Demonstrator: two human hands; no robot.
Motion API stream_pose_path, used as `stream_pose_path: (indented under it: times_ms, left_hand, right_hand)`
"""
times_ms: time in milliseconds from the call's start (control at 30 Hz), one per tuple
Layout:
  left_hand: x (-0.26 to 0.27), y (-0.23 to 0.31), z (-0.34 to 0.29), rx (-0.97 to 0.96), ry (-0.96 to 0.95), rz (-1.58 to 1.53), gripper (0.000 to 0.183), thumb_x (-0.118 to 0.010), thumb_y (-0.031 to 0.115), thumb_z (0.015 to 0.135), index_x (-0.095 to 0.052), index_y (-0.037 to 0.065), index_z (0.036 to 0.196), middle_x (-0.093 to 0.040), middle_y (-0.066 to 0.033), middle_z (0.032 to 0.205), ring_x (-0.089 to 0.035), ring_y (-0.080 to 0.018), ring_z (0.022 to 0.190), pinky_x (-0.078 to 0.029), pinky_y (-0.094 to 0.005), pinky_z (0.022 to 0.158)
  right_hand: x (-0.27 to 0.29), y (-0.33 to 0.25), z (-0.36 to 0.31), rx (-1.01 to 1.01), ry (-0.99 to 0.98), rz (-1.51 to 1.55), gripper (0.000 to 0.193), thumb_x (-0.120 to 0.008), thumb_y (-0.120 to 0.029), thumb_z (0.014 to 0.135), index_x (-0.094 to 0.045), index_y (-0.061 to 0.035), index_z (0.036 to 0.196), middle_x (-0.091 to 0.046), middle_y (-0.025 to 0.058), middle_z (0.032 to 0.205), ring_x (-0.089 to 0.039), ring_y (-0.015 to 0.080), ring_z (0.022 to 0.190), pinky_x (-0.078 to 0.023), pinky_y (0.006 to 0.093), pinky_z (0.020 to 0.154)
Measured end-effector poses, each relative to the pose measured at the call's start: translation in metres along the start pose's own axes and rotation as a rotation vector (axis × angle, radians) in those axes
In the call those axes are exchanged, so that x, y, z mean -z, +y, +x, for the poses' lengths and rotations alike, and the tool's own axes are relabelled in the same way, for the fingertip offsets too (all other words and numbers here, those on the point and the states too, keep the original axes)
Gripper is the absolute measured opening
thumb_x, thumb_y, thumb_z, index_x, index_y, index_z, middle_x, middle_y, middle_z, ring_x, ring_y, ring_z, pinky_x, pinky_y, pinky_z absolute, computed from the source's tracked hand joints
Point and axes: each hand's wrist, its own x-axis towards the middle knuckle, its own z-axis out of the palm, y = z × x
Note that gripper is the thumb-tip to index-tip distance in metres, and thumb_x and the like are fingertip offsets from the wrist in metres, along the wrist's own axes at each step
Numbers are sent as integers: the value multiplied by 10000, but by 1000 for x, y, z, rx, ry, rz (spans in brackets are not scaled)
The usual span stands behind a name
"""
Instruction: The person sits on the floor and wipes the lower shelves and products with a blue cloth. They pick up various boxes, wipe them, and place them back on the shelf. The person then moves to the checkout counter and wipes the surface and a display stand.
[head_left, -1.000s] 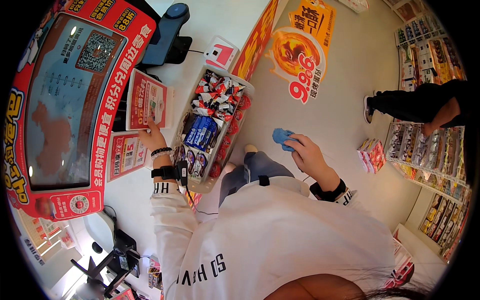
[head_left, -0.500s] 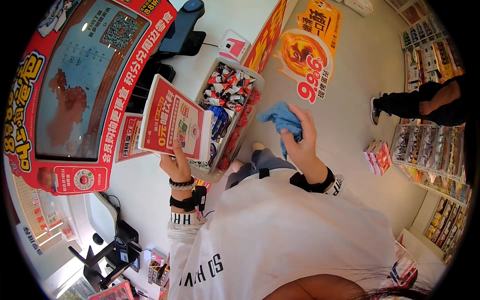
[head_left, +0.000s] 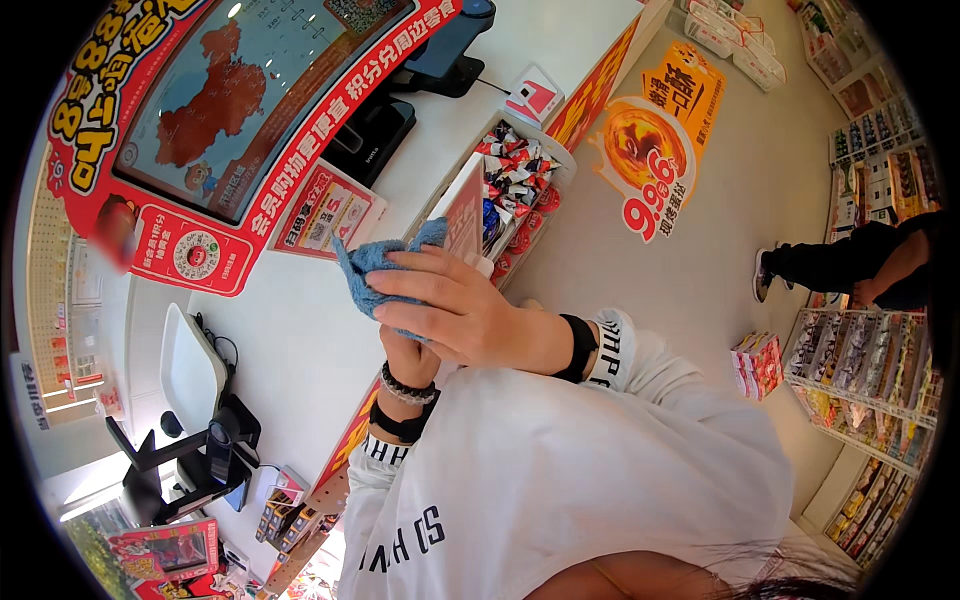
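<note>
My right hand (head_left: 470, 315) is closed on a blue cloth (head_left: 372, 285), its fingers bent over the folds. The cloth is pressed against the near side of a red and white display sign (head_left: 464, 222), which is tilted and seen almost edge-on. My left hand (head_left: 408, 358) is below and behind the cloth, at the lower part of that sign, and appears to hold it up. Its fingers are mostly hidden by the cloth and my right hand. Just beyond the sign is a clear box (head_left: 545, 225) of wrapped sweets.
A large red-framed screen (head_left: 230, 110) stands at the left of the white counter (head_left: 300, 350). A flat red sign (head_left: 328, 212) and a black device (head_left: 370, 140) are beside it. A white tray (head_left: 190, 365) lies nearer. A person's dark-clothed leg (head_left: 830, 268) is by the shelves (head_left: 860, 350) at right.
My right hand has brought the blue cloth leftward from over the floor onto the sign. The sign has turned from face-up to nearly edge-on, and my view has shifted.
</note>
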Motion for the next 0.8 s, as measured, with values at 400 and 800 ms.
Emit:
stream_pose_path:
  times_ms: [400, 800]
  left_hand:
    - [28, 0, -5, 326, 267, -318, 323, -447, 136, 967, -456, -46, 1233, -558, -156, 1194, -559, -203, 1058, -433, -335, 917]
    - [32, -4, -3, 393, 449, -673, 306, -467, 199, 977, -462, -19, 1192, -582, -135, 1160, -590, -186, 996, -473, -312, 861]
  right_hand:
    - [-39, 6, -56, -25, -144, -72, 393, -673, 2, 725, -582, -70, 1101, -523, 185, 1258, -579, 363, 1081, -524, 417, 854]
    - [-18, 27, -74, -16, -188, -228, 217, -604, -37, 762, -623, -49, 978, -576, 175, 1185, -579, 353, 1093, -526, 388, 863]
